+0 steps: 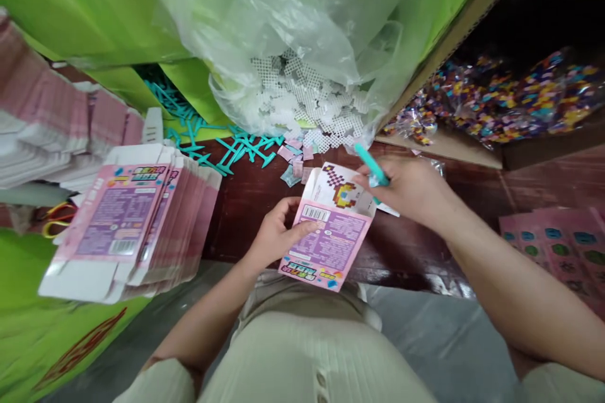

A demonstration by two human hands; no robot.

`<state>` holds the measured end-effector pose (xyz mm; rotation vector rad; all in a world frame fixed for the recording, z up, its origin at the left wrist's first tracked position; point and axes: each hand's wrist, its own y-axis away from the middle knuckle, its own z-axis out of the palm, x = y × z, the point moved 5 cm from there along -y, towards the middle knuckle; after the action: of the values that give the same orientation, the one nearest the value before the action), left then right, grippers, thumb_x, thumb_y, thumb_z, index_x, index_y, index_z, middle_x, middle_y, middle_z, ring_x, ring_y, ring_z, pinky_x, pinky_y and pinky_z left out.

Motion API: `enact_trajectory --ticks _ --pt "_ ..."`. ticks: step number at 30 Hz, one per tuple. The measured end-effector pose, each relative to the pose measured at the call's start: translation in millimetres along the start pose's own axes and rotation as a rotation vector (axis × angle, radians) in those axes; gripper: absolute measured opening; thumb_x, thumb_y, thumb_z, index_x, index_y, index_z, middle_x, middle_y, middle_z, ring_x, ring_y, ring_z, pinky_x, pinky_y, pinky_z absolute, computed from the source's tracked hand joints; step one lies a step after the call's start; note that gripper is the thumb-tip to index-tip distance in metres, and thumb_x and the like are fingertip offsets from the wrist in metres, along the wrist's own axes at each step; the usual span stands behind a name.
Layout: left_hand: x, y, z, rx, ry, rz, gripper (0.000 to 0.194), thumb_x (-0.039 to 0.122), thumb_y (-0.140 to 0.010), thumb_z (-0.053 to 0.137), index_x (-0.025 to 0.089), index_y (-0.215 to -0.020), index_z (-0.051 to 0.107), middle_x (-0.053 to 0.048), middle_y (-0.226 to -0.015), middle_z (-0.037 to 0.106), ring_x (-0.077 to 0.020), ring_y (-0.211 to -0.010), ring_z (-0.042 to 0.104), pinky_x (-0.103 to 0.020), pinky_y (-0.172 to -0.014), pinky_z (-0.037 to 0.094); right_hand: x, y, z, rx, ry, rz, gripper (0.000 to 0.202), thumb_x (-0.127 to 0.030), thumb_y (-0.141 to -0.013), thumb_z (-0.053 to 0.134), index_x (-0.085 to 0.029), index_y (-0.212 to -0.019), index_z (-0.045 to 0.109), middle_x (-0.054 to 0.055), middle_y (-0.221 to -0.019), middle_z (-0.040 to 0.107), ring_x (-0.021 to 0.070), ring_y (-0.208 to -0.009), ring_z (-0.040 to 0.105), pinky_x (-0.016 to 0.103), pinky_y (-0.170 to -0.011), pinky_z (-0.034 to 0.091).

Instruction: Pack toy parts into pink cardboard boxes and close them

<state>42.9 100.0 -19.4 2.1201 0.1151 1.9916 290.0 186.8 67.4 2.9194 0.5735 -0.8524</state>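
Observation:
My left hand [278, 230] grips a pink and purple cardboard box [331, 242], thumb on its printed face. The box's open end points away from me. At that end is a white card [341, 187] with a pixel pattern; how far it sits inside I cannot tell. My right hand [409, 189] is closed on a teal pen-shaped stick [370, 162] beside the card's right edge. Some clear plastic shows at its fingers, too blurred to name. Small pink and teal packets [295, 160] lie just beyond the box.
Flat pink boxes [127, 220] stand stacked at left, more [57, 107] behind. Teal sticks [246, 150] lie on the dark red table [236, 217]. A clear bag [283, 6] spills white mesh squares [316, 101]. Bagged colourful beads [510, 101] fill a carton at right, near pink printed sheets [553, 245].

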Motion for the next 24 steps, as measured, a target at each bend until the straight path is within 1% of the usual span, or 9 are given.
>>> enact_trajectory --ticks 3,6,9,12,14,16,19,21,24 --pt "-3 5 -2.5 0.029 0.068 -0.014 0.057 0.053 -0.077 0.090 0.016 -0.113 0.068 -0.008 -0.107 0.079 -0.0224 -0.093 0.072 -0.034 -0.085 0.058 -25 -6 22 0.064 0.335 0.013 0.069 -0.085 -0.092 0.055 -0.021 -0.112 0.074 0.013 -0.102 0.079 0.0273 -0.078 0.071 0.033 -0.057 0.037" --pt "-7 9 -9.1 0.063 0.084 -0.038 0.057 0.055 -0.076 0.089 0.016 -0.112 0.068 -0.007 -0.104 0.079 -0.0218 -0.090 0.072 -0.034 -0.083 0.058 -47 -8 37 0.099 0.447 -0.026 0.080 -0.089 -0.090 0.051 -0.017 -0.119 0.070 0.016 -0.106 0.078 0.0262 -0.076 0.070 0.032 -0.056 0.031" --pt "-13 11 -17.2 0.094 0.097 -0.058 0.054 0.053 -0.077 0.089 0.016 -0.112 0.068 -0.006 -0.102 0.078 -0.0207 -0.088 0.071 -0.032 -0.080 0.059 -69 -7 50 -0.024 0.455 -0.200 0.074 -0.081 -0.101 0.038 -0.017 -0.109 0.074 0.014 -0.099 0.079 0.0250 -0.081 0.070 0.033 -0.061 0.037" --pt "-20 11 -28.6 0.129 0.136 -0.070 0.052 0.049 -0.077 0.090 0.016 -0.112 0.068 -0.006 -0.102 0.078 -0.0202 -0.089 0.071 -0.031 -0.080 0.059 -74 -20 56 -0.070 0.321 -0.335 0.068 -0.065 -0.110 0.030 -0.020 -0.103 0.080 0.011 -0.102 0.081 0.0279 -0.103 0.070 0.038 -0.085 0.048" --pt "-25 10 -39.0 0.174 0.163 -0.079 0.052 0.047 -0.076 0.091 0.016 -0.110 0.067 -0.006 -0.102 0.079 -0.0198 -0.089 0.071 -0.030 -0.080 0.059 -61 -45 57 0.006 0.230 -0.297 0.062 -0.053 -0.113 0.028 -0.020 -0.111 0.080 0.010 -0.118 0.080 0.0292 -0.120 0.066 0.043 -0.103 0.047" --pt "-30 11 -50.0 0.226 0.169 -0.075 0.050 0.047 -0.075 0.091 0.016 -0.108 0.067 -0.005 -0.100 0.078 -0.0191 -0.087 0.071 -0.030 -0.080 0.059 -36 -78 68 0.033 0.242 -0.161 0.050 -0.043 -0.113 0.035 -0.015 -0.126 0.075 0.013 -0.135 0.074 0.0336 -0.133 0.058 0.050 -0.113 0.042" --pt "-34 13 -63.9 0.286 0.103 -0.056 0.048 0.045 -0.075 0.091 0.017 -0.106 0.069 -0.005 -0.100 0.078 -0.0195 -0.088 0.071 -0.029 -0.081 0.059 1 -119 98 -0.072 0.333 -0.012 0.041 -0.031 -0.105 0.052 -0.010 -0.136 0.068 0.020 -0.147 0.066 0.0416 -0.144 0.046 0.062 -0.116 0.036" --pt "-39 15 -71.5 0.323 0.060 -0.069 0.049 0.044 -0.073 0.092 0.017 -0.106 0.070 -0.005 -0.101 0.079 -0.0206 -0.089 0.072 -0.030 -0.080 0.060 17 -133 114 -0.121 0.342 -0.003 0.042 -0.027 -0.104 0.054 -0.011 -0.141 0.065 0.019 -0.149 0.064 0.0393 -0.147 0.043 0.062 -0.121 0.031" --pt "-51 13 -78.8 0.382 0.070 -0.115 0.053 0.045 -0.070 0.094 0.017 -0.110 0.071 -0.005 -0.100 0.080 -0.0206 -0.085 0.073 -0.029 -0.076 0.062 34 -141 127 -0.133 0.334 0.013 0.051 -0.032 -0.104 0.057 -0.017 -0.153 0.056 0.017 -0.159 0.055 0.0356 -0.149 0.040 0.059 -0.126 0.025"
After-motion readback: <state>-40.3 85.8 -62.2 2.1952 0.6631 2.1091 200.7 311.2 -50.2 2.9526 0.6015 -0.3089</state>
